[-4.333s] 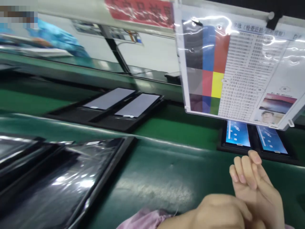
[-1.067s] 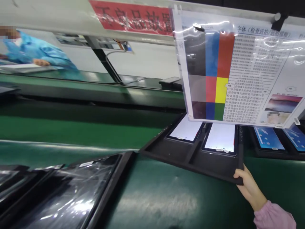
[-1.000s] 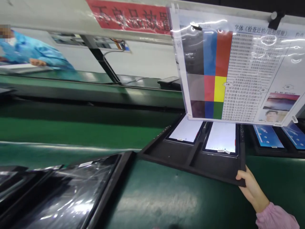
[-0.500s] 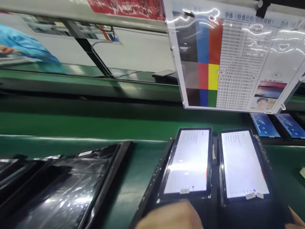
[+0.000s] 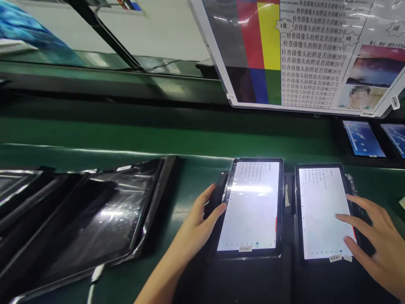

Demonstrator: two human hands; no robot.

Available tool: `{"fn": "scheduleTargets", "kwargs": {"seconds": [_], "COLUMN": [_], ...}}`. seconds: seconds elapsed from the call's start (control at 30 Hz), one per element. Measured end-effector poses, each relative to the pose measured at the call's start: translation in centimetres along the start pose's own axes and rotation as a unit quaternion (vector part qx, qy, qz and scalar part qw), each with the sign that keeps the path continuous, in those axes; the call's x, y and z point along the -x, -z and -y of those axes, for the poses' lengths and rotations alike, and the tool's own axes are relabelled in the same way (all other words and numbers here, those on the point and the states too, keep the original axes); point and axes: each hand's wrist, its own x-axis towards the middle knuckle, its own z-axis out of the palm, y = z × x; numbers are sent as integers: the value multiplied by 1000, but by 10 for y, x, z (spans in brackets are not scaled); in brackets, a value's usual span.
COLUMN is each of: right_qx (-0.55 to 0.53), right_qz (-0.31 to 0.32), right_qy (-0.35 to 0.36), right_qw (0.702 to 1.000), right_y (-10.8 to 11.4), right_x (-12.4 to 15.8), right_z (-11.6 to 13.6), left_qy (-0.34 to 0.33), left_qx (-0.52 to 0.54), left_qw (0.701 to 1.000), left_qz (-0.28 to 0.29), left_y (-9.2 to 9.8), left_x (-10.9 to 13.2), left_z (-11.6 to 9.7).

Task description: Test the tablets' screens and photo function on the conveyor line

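Two tablets with lit white screens lie side by side in a black tray. Beside the left tablet [image 5: 253,207] is my left hand [image 5: 199,219], thumb at the tablet's left edge and index finger over the tray's outer edge. Its thumb and index finger are apart; the other fingers are hidden below. Over the right tablet [image 5: 322,211] my right hand [image 5: 373,232] spreads its fingers, one fingertip at the white screen and another near the right bezel. Both screens show small lines of text. The black tray [image 5: 249,278] extends toward me below the tablets.
Several dark film-covered panels [image 5: 104,219] lie at left, with a white cable [image 5: 95,274] by them. A printed test chart [image 5: 310,55] hangs above. More tablets [image 5: 363,139] with blue screens stand at right. Past the green bench [image 5: 95,126], a blue sleeve [image 5: 25,33] shows.
My left hand has moved from the tray's front to the left tablet's edge. My right hand has come in from the lower right over the right tablet. The view has tilted down.
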Motion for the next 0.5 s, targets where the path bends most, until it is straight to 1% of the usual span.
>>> {"fn": "scheduleTargets", "kwargs": {"seconds": [0.07,0.1,0.2,0.27,0.33,0.5], "right_qx": [46,55,56,52,44,-3], "right_qz": [12,14,33,47,50,8], "right_qy": [81,109,158,175,188,196], "right_qw": [996,992,985,982,980,981], "right_y": [-10,-17,-37,-47,-53,-49], "right_x": [-31,-43,-62,-65,-64,-58], "right_z": [15,21,28,26,22,4], "left_qy": [-16,-24,-31,-21,-14,4], "left_qx": [-13,-20,-28,-29,-34,-17], "left_qw": [1000,1000,999,999,999,999], "left_qz": [-1,-4,-14,-15,-17,-30], "left_y": [-2,-2,-5,-7,-9,-12], "left_x": [-2,-3,-3,-2,-1,3], "left_z": [-5,-7,-8,-8,-10,-16]}}
